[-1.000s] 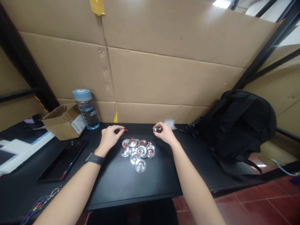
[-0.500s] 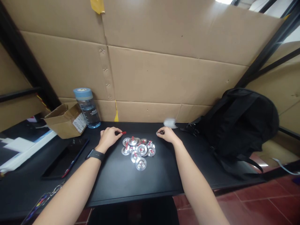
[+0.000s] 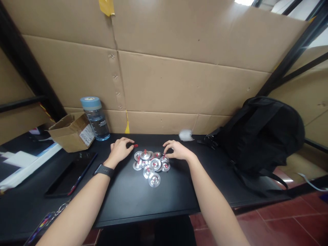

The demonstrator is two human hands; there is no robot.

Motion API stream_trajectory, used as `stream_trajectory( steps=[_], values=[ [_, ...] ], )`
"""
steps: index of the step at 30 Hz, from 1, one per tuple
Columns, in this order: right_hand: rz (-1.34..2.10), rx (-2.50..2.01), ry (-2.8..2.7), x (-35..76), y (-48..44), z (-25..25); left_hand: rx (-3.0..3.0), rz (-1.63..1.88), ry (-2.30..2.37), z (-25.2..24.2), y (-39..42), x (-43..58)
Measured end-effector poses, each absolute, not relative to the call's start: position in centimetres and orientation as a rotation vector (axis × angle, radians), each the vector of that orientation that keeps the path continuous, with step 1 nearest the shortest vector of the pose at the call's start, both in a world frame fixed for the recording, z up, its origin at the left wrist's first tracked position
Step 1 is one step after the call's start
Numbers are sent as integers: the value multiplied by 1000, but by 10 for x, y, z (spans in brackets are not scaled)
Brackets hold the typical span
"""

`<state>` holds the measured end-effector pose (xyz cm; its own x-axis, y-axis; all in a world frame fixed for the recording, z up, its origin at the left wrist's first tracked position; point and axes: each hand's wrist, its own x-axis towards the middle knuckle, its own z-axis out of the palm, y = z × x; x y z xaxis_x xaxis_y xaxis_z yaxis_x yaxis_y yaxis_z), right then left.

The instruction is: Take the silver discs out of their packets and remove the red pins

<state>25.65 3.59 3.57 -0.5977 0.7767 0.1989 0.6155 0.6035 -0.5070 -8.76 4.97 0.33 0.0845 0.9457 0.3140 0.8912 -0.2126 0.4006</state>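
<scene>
A loose pile of small shiny metal discs (image 3: 154, 179) with raised middles and red cord loops, like finger cymbals, lies on the black table. To the pile's upper left, my left hand (image 3: 121, 148) rests on the table, its thumb and forefinger pinched at a red cord loop (image 3: 135, 146). Whether a disc hangs on that cord is hidden. Over the pile's right edge is my right hand (image 3: 176, 150). Its thumb and fingers are apart, the tips close above a disc (image 3: 165, 166) and its red cord; I cannot tell if they touch.
A blue-lidded water bottle (image 3: 96, 119) and an open cardboard box (image 3: 70, 133) stand at the back left, near a black tablet (image 3: 73, 174). Crumpled white plastic (image 3: 186, 135) lies by the cardboard wall (image 3: 166, 85). On the right sits a black backpack (image 3: 266, 136).
My right hand has moved left and slightly down to the pile, and its fingers have parted. The small metal thing at its fingertips no longer shows there. The left hand stays nearly still.
</scene>
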Motion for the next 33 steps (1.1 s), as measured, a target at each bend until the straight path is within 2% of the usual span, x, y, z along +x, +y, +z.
stream_trajectory(
  steps=[3,7,12,17,26,30,33],
  values=[
    [491,-1108,-2361,259,37,37,2237,940,1836,11,46,-81],
    [531,-999,-2204,257,35,44,2369,1136,1459,26,31,-57],
    [698,-770,-2138,242,23,55,2494,1038,1060,32,8,-21],
    [727,-700,-2166,230,18,55,2409,1023,908,25,5,-15],
    [745,-701,-2217,223,21,48,2452,904,885,23,11,-22],
    [912,-683,-2216,230,23,49,2481,926,1175,24,21,-36],
    [904,-914,-2032,250,35,43,2435,981,1450,25,33,-58]
  ],
)
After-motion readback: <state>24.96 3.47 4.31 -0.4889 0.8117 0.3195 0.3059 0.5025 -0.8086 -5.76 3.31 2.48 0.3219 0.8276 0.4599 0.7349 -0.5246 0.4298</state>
